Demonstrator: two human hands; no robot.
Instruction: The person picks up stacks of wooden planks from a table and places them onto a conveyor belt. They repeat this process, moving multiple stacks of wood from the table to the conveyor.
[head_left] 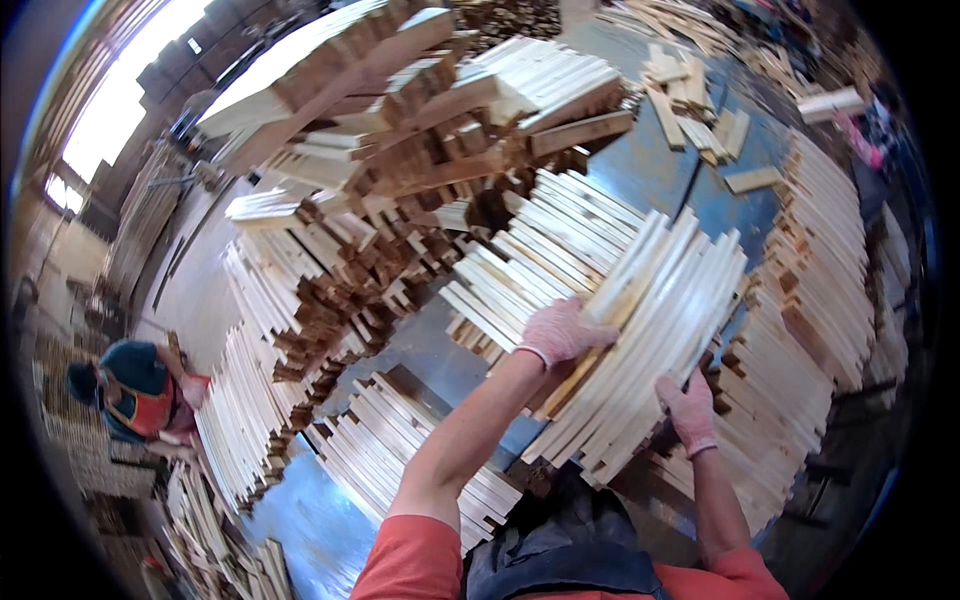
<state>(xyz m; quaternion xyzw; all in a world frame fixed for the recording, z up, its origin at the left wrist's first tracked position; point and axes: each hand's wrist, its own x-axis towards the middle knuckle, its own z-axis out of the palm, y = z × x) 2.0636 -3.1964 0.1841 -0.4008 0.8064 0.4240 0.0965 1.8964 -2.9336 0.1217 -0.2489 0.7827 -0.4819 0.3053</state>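
Note:
A loose bundle of pale wooden slats (pixel 645 350) lies slantwise in front of me, held between my two gloved hands. My left hand (pixel 567 333) presses on its left side, thumb pointing across the slats. On the lower right side, my right hand (pixel 688 408) grips the bundle's edge, its fingers partly hidden behind the wood. Beyond my left hand is another row of slats (pixel 575 230), partly overlapped by the bundle. Nearer to my left arm lies a further row of slats (pixel 400 440).
Tall stacks of boards (pixel 370 130) rise at the back left. Rows of slats (pixel 810 320) line the right side. Short offcuts (pixel 700 110) lie scattered on the blue metal table (pixel 640 165). One person (pixel 145 390) stands at the left, another (pixel 875 130) at the far right.

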